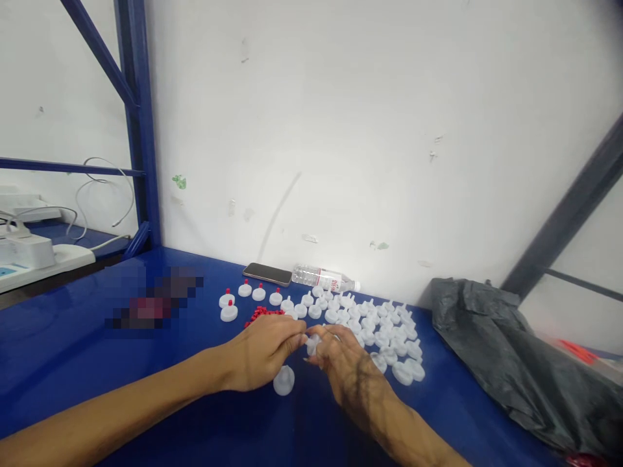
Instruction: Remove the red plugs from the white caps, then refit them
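My right hand (343,360) is closed around a white plastic nozzle cap (313,345), tilted with its spout toward the left. My left hand (263,353) pinches at the tip of that spout; whatever is between its fingers is hidden. Just below the hands a single white nozzle cap (283,381) lies on the blue table (195,415). Behind my left hand is a pile of small red tips (263,314), partly covered by it. Several white caps with red tips (229,311) stand to the left. A large group of white nozzle caps without red tips (384,331) spreads to the right.
A phone (267,274) and a clear plastic bottle (324,277) lie along the wall at the back. A dark grey plastic bag (506,357) covers the right side. Blue metal posts (141,123) and a white power strip (63,259) are at the left.
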`<state>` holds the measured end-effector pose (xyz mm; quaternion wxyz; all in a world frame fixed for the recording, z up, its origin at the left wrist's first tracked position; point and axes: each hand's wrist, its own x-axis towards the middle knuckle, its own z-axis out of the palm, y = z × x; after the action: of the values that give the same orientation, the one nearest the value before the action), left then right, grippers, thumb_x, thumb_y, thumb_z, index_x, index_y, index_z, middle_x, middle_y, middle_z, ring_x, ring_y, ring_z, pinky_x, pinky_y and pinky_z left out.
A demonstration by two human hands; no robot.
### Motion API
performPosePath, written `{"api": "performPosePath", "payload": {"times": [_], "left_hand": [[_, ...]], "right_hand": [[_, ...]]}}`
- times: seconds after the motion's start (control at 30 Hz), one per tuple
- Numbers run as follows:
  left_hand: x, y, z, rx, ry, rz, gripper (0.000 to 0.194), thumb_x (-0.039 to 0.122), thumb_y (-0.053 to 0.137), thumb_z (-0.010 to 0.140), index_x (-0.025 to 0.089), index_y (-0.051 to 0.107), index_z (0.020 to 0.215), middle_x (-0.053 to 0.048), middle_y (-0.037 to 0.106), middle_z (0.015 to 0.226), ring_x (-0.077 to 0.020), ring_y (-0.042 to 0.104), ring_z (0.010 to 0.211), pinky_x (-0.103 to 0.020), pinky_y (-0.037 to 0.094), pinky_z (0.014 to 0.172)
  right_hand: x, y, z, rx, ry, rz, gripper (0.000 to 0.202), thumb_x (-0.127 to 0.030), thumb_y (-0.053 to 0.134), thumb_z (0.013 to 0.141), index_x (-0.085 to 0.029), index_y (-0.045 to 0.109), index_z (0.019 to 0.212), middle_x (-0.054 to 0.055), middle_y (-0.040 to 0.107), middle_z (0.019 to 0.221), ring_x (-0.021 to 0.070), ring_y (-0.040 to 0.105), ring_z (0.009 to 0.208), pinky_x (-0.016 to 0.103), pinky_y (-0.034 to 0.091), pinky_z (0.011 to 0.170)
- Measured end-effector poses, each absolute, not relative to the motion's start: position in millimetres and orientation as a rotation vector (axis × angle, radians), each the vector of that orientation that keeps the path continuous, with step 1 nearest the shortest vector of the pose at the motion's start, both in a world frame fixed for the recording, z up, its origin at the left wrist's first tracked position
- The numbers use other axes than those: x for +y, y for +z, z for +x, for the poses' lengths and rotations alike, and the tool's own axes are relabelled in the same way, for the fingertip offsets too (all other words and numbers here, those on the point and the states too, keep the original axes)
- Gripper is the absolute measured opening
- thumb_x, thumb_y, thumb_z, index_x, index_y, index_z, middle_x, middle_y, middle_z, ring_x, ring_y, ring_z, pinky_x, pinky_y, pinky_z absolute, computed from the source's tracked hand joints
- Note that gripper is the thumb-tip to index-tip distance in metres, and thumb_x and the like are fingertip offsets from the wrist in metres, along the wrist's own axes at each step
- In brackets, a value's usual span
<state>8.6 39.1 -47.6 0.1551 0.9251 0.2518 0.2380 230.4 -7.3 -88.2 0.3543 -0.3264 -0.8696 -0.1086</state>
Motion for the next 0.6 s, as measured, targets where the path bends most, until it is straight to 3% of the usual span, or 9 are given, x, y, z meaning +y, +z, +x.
{"api": "performPosePath", "payload": {"times": [0.1,0.23,0.43,0.6], "left_hand": [[41.3,-33.5,7.2,0.768,0.751,2.723,0.038,0.036,0.030,0.107,0.021,0.050,0.078,0.000,0.057,0.073,-0.0165,0.052,0.069,-0.030,0.036,0.067],[54.5,-19.8,-3.7,1.011,0.797,2.900,0.037,0.036,0.035,0.105,0.021,0.051,0.075,-0.001,0.059,0.071,-0.0184,0.054,0.070,-0.032,0.036,0.067],[89.5,-15.0,-34.3,1.534,0.484,3.109,0.028,0.024,0.042,0.101,0.019,0.063,0.084,-0.011,0.071,0.087,-0.0284,0.065,0.090,-0.034,0.043,0.066],[104.8,-17.4,-48.4,1.623,0.331,3.123,0.026,0.020,0.045,0.098,0.016,0.070,0.092,-0.015,0.073,0.094,-0.0334,0.066,0.096,-0.038,0.051,0.068]], "right_hand": [[-13.5,-68.3,224.0,-2.182,-0.171,-0.882,0.018,-0.017,0.049,0.105,-0.025,0.052,0.120,0.007,0.070,0.122,0.0211,0.066,0.114,0.039,0.058,0.100],[-14.9,-56.9,228.7,-2.175,-0.225,-1.020,0.032,-0.022,0.048,0.106,-0.025,0.045,0.138,0.009,0.069,0.127,0.0239,0.066,0.117,0.050,0.050,0.111],[-4.4,-62.8,248.2,-2.179,-0.281,-1.152,0.026,-0.022,0.046,0.106,-0.025,0.050,0.131,0.007,0.071,0.120,0.0247,0.067,0.115,0.054,0.044,0.114],[0.4,-62.3,250.4,-2.239,-0.228,-1.169,0.021,-0.019,0.045,0.106,-0.026,0.056,0.122,0.003,0.072,0.111,0.0212,0.068,0.105,0.057,0.038,0.117]]}}
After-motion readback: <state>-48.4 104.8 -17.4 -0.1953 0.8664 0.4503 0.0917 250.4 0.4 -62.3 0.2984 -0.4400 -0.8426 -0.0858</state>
